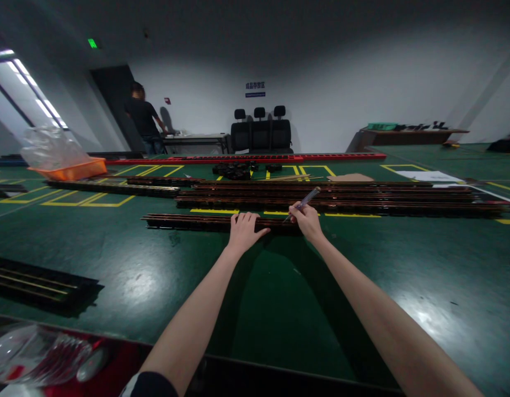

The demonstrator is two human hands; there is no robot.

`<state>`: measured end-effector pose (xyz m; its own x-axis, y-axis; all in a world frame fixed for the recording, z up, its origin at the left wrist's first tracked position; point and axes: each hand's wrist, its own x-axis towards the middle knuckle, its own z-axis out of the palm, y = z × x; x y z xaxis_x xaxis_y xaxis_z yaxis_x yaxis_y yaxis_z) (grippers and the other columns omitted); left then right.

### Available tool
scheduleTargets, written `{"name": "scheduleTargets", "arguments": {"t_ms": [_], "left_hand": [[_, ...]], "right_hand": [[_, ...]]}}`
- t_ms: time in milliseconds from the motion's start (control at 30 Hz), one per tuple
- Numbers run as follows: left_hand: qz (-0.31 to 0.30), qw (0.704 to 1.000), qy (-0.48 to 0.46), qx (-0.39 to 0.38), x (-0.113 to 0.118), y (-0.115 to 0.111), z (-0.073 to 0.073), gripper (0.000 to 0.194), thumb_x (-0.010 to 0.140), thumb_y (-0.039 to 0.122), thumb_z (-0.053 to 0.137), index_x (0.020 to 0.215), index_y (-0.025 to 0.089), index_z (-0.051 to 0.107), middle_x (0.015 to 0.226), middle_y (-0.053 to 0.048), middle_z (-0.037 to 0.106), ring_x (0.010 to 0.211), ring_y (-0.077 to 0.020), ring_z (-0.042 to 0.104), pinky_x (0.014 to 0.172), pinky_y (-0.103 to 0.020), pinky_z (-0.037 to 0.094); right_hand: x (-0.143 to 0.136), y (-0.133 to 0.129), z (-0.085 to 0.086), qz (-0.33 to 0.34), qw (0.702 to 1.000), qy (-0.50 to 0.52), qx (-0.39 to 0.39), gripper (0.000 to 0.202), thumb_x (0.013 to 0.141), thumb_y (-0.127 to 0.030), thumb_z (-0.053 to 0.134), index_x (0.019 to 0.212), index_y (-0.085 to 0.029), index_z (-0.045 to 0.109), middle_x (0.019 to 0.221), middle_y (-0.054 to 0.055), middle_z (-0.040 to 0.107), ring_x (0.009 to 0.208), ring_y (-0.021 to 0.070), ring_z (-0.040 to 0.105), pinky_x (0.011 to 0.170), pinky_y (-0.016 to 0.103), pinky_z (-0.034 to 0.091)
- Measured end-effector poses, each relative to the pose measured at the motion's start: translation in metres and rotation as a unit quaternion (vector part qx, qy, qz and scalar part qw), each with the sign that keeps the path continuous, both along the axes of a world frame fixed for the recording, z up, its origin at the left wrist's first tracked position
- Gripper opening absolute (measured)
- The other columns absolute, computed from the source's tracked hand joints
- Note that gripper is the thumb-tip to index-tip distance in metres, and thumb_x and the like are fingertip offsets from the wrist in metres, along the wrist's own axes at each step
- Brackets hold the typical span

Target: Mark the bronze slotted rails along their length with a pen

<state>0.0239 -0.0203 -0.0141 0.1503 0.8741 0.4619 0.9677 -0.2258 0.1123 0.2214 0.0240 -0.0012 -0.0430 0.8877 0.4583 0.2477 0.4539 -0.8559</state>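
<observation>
A long, narrow black rail [188, 221] with thin copper-coloured lines along it lies crosswise on the green table. My left hand [243, 231] rests on its middle, fingers stretched over the top and thumb spread to the right along the near side. In my right hand [306, 220] is a slim tool with a clear purplish handle [309, 197], gripped like a pen. Its thin tip slants down left to the rail, between my two hands. Whether the tip touches the rail, I cannot tell. The rail's right end is hidden behind my right hand.
Several similar rails [362, 201] lie just beyond, and more rails [39, 281] at the left. Farther off are black parts [234, 169], an orange basket [73, 170] with plastic bags and a cardboard piece [350, 177]. A person [144, 118] stands at a back table.
</observation>
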Motion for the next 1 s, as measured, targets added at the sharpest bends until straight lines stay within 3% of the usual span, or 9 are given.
{"name": "scheduleTargets", "arguments": {"t_ms": [333, 1000], "left_hand": [[0.014, 1.000, 0.002, -0.003, 0.001, -0.002, 0.002, 0.044, 0.086, 0.056, 0.047, 0.108, 0.019, 0.059, 0.113, -0.010, 0.064, 0.109, -0.0280, 0.053, 0.098, -0.044, 0.033], [-0.007, 1.000, -0.014, 0.010, 0.001, 0.000, -0.001, 0.036, 0.086, 0.042, 0.049, 0.112, 0.018, 0.059, 0.115, -0.010, 0.064, 0.111, -0.0269, 0.053, 0.101, -0.047, 0.032]], "right_hand": [[-0.002, -0.004, 0.001, 0.028, 1.000, -0.002, -0.002, 0.026, 0.077, -0.043, 0.056, 0.069, -0.018, 0.058, 0.056, 0.001, 0.060, 0.053, 0.0155, 0.057, 0.056, 0.028, 0.046], [-0.004, -0.012, 0.008, -0.037, 0.999, -0.002, 0.016, 0.031, 0.072, -0.048, 0.056, 0.064, -0.018, 0.058, 0.052, 0.003, 0.059, 0.050, 0.0170, 0.056, 0.053, 0.029, 0.045]]}}
